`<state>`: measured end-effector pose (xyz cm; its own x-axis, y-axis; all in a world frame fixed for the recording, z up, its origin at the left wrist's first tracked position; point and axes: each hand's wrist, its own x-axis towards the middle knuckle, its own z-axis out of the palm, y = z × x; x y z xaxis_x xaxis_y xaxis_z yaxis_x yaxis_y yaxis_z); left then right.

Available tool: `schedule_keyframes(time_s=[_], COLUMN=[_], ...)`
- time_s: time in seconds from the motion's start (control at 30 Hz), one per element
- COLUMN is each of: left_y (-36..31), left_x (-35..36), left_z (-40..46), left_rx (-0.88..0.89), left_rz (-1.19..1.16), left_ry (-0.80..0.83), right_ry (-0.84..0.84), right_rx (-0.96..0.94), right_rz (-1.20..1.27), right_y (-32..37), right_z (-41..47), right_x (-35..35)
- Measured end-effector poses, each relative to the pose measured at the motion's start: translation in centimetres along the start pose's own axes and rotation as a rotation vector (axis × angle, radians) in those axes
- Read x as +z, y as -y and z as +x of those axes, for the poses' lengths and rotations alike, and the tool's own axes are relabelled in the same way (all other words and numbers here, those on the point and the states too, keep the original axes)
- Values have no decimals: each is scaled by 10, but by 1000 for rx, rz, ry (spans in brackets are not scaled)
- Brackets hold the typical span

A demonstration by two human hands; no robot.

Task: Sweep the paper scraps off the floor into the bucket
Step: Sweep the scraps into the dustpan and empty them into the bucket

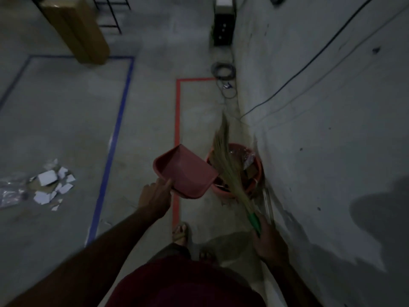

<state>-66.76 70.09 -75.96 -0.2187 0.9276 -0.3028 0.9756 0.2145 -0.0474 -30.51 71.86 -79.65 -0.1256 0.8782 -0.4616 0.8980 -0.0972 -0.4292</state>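
My left hand (155, 197) grips the handle of a red dustpan (184, 171), held in the air with its open edge next to the red bucket (254, 171) by the wall. The pan looks empty. My right hand (266, 237) holds the green handle of a grass broom (223, 158); its bristles lie across the bucket's mouth. The bucket holds scraps and clear plastic. A pile of white paper scraps (54, 185) lies on the floor far to the left, apart from both hands.
A grey wall (332, 107) runs along the right. Red tape (177, 120) and blue tape (115, 138) mark the floor. Coiled cables (223, 70) lie ahead near the wall. A brown box (75, 27) stands at the back left. My sandalled foot (180, 233) is below the dustpan.
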Motion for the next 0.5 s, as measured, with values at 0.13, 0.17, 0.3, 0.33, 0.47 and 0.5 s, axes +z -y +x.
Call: schedule_keyframes(time_s=[0.13,0.17,0.3,0.33,0.47,0.5], left_y=[-1,-1,4,7,26,31], left_x=[-2,-3,-9,-12,-19,-19], left_z=[-40,-49,-81,-88,-119,-129], left_rx=[-118,-150,-330,-373,-506,-537], left_rz=[-2,-3,-48,-55,-70,-74], left_ry=[-43,-49,-70,-75,-68,-83], right_ry=[18,22,11,1,-41,-55], right_rx=[-68,-79,-147,-178,-335,-391], right_rz=[-34,-51,-71,-61,49,58], right_y=[0,0,11,16,51,63], right_z=[-1,-3,-11,-12,-18,-21], right_x=[0,1,6,10,21,21])
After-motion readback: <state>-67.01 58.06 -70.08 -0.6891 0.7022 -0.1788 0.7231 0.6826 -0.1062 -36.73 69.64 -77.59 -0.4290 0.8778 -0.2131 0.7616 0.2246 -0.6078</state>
